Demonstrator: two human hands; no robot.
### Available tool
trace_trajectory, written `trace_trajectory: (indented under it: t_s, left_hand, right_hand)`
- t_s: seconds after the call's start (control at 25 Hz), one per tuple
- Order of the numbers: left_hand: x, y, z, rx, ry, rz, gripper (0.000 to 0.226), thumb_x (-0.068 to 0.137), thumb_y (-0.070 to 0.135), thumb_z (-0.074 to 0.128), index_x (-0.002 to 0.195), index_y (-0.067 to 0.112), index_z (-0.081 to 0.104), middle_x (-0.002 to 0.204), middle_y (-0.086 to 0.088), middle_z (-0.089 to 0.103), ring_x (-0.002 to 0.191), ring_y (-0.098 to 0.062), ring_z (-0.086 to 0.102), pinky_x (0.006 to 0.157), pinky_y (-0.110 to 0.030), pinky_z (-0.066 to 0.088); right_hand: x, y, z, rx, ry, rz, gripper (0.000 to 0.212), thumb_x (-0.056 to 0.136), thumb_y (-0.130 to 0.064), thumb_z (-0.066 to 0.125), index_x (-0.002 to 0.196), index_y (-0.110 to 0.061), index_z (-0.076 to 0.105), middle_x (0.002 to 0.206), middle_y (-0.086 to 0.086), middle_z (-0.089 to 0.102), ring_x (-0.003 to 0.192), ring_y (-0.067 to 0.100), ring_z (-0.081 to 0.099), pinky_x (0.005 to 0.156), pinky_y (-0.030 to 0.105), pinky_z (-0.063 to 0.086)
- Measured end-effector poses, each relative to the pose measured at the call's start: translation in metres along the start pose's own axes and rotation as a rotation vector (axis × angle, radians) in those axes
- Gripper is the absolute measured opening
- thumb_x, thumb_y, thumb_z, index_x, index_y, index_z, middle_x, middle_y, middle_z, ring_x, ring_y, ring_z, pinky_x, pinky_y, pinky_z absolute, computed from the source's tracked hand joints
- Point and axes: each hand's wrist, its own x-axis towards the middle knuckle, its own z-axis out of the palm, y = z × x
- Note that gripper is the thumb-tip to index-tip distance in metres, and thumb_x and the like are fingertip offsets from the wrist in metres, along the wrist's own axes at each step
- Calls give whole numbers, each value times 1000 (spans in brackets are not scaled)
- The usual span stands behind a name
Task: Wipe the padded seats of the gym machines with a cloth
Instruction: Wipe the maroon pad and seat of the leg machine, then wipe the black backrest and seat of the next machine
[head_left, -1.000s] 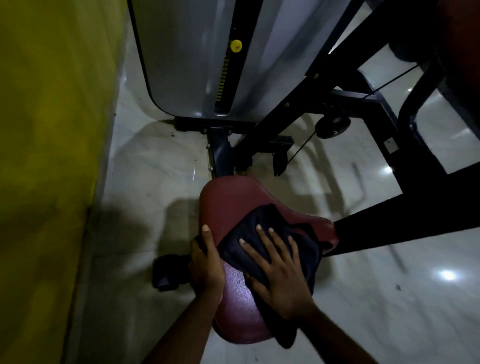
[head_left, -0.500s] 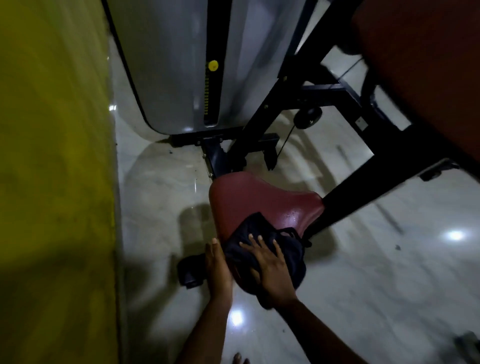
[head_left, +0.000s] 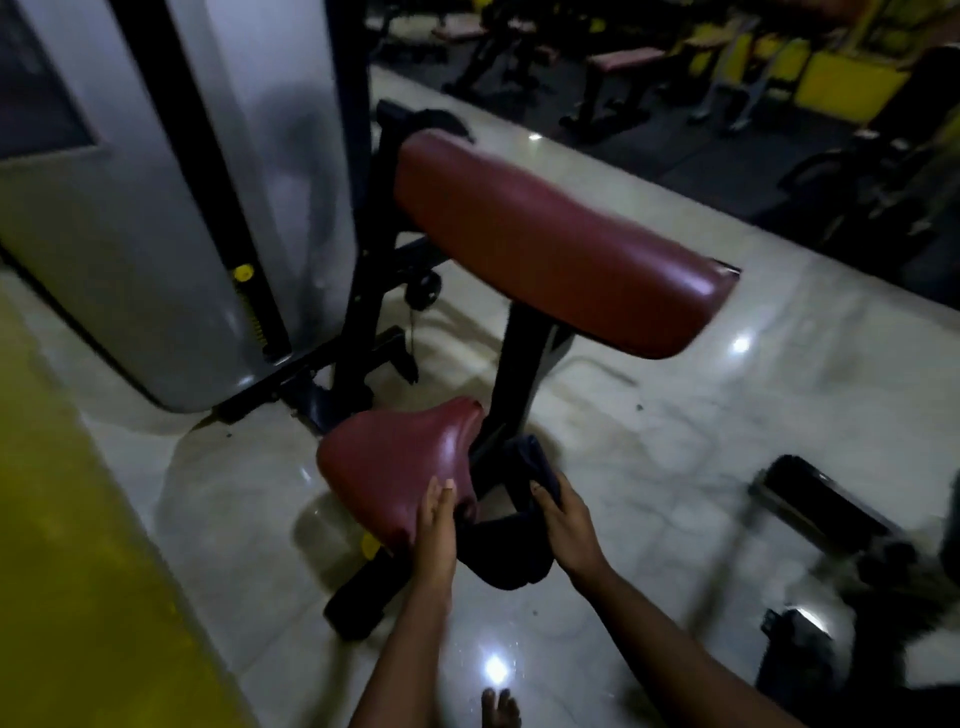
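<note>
- Dark cloth (head_left: 511, 551): half a second ago it lay spread on the small maroon seat (head_left: 395, 462) under a flat palm. Now it is off the pad and hangs bunched just beside the seat's right edge, near the black support post (head_left: 519, 374).
- The right hand (head_left: 569, 519) grasps the cloth, thumb over the fold. The left hand (head_left: 439, 519) keeps its fingers straight against the seat's near edge, gripping nothing.
- The view has lifted, so the long maroon upper pad (head_left: 545, 239) now shows above the seat.
- My reading: wiping of the low seat looks finished, and the upper pad is the likely next surface. It shows no sign of being touched yet.
- Hard to make out:
  - The right hand's fingers are hidden behind the cloth, so how tight the hold is cannot be judged.
  - Dim light and motion blur hide whether the seat is actually clean.
  - The black object (head_left: 821, 509) on the floor at right is too smeared to name.
  - The benches (head_left: 623, 62) far behind are only outlines.
</note>
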Motion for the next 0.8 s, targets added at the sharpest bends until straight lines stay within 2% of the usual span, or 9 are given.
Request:
trace_trajectory:
  t_s: [0.08, 0.2, 0.28, 0.36, 0.56, 0.68, 0.8]
  left_hand:
    - [-7, 11, 33, 79, -144, 27, 57, 91, 51, 47, 141, 27, 37, 147, 2, 40, 133, -17, 39, 115, -36, 26]
    - [-21, 28, 89, 107, -309, 92, 46, 98, 32, 42, 142, 18, 38, 147, 0, 40, 134, -14, 37, 107, -22, 26]
    - [-27, 37, 130, 153, -445, 119, 46, 99, 29, 39, 143, 17, 35, 148, 1, 38, 136, -14, 33, 102, -21, 25]
    - [-30, 45, 172, 193, -569, 125, 48, 100, 32, 38, 145, 19, 32, 151, 2, 33, 139, -15, 30, 103, -23, 24]
    - [-24, 62, 281, 275, -750, 156, 50, 99, 37, 38, 146, 21, 30, 153, 2, 31, 139, -15, 30, 104, -25, 24]
    - [-7, 75, 356, 283, -822, 199, 50, 99, 37, 38, 146, 21, 30, 151, 2, 34, 138, -15, 32, 105, -26, 24]
    - [22, 96, 425, 314, -818, 237, 51, 98, 38, 38, 146, 20, 31, 150, 3, 35, 138, -16, 32, 110, -30, 23]
  right_hand:
    - [-7, -5, -33, 47, 118, 24, 32, 97, -15, 47, 129, -17, 51, 119, 3, 61, 109, 18, 57, 90, 29, 46]
    - [-12, -13, -87, 115, 292, 92, 22, 98, -17, 45, 116, -26, 53, 112, 3, 63, 103, 19, 59, 91, 37, 48]
    - [-11, -16, -123, 155, 447, 128, 18, 98, -18, 45, 111, -27, 53, 109, 4, 63, 102, 22, 59, 92, 42, 48]
    - [-9, -16, -158, 189, 585, 164, 17, 98, -20, 45, 111, -24, 53, 107, 7, 63, 101, 25, 60, 90, 42, 48]
    - [20, -11, -233, 248, 822, 178, 20, 98, -12, 43, 115, -10, 53, 98, 11, 59, 90, 22, 55, 76, 31, 40]
    - [61, -8, -281, 300, 918, 158, 16, 98, -10, 42, 108, -12, 53, 95, 9, 57, 90, 23, 54, 74, 29, 39]
    - [112, -3, -328, 366, 982, 176, 17, 97, -13, 43, 109, -10, 55, 99, 14, 60, 96, 28, 57, 78, 34, 44]
